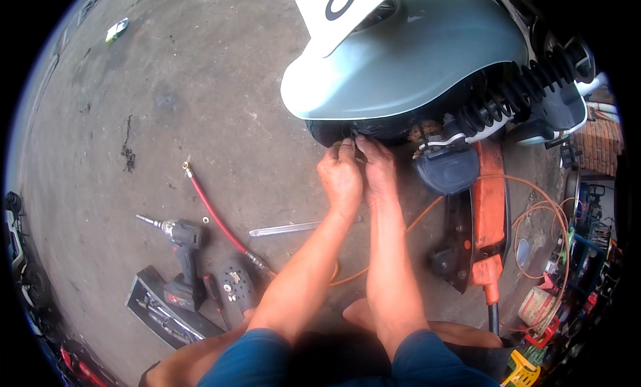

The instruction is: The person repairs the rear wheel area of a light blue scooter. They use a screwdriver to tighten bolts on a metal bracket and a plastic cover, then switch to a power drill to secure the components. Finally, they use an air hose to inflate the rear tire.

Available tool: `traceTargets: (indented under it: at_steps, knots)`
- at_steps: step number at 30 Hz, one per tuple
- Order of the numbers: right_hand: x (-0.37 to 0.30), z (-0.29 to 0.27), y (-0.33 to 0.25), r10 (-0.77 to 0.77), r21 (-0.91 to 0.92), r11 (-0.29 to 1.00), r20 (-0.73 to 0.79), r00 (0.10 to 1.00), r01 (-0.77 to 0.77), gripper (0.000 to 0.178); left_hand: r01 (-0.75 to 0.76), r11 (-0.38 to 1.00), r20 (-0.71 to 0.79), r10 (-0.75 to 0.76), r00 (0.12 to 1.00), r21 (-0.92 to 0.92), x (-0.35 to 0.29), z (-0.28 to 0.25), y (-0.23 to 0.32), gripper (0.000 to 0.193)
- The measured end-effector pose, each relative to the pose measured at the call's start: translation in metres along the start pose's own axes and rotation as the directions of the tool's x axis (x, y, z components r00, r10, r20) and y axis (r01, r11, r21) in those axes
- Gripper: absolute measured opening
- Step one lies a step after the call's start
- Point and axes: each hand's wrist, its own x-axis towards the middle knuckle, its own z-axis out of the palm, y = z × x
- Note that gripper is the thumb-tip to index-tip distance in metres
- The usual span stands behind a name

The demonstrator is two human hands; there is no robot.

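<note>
My left hand (342, 180) and my right hand (378, 168) are side by side at the black tire (322, 132) of a motor scooter. Both sets of fingers are bent and closed together at the tire's near side. Whatever they pinch is too small and dark to make out. Over the tire curves a pale blue-green fender (407, 67) with a white plate (317, 13) on it. To the right of my right hand are a dark rounded guard (449, 170) and a black coil shock absorber (521, 90).
On the concrete lie a metal tire lever (287, 229), a red hose (214, 213), a cordless impact wrench (183, 235), a screwdriver (213, 288) and a tool case (143, 297). An orange floor jack (491, 213) stands right, near a looping orange air hose (564, 220). Clutter lines the right edge.
</note>
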Motion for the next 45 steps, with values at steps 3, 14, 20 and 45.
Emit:
traceTargets:
  at_steps: [3,14,20,45]
  knots:
    - [0.009,-0.012,0.010,0.008,-0.033,0.999,0.029,1.000,-0.007,0.016,0.003,1.000,0.000,-0.003,1.000,-0.004,-0.001,0.004,0.001,0.044]
    - [0.001,-0.004,-0.010,0.121,0.019,0.993,-0.015,0.993,-0.120,0.018,0.014,1.000,-0.002,-0.014,1.000,0.001,-0.003,0.000,-0.004,0.042]
    - [0.007,-0.009,0.001,0.118,0.080,0.990,0.033,0.992,-0.120,0.018,0.023,1.000,-0.003,-0.023,1.000,0.000,-0.004,0.001,-0.005,0.041]
    - [0.004,-0.010,-0.011,0.189,0.008,0.982,0.009,0.982,-0.189,0.016,0.040,0.999,-0.002,-0.040,0.999,0.002,-0.006,0.000,-0.005,0.038]
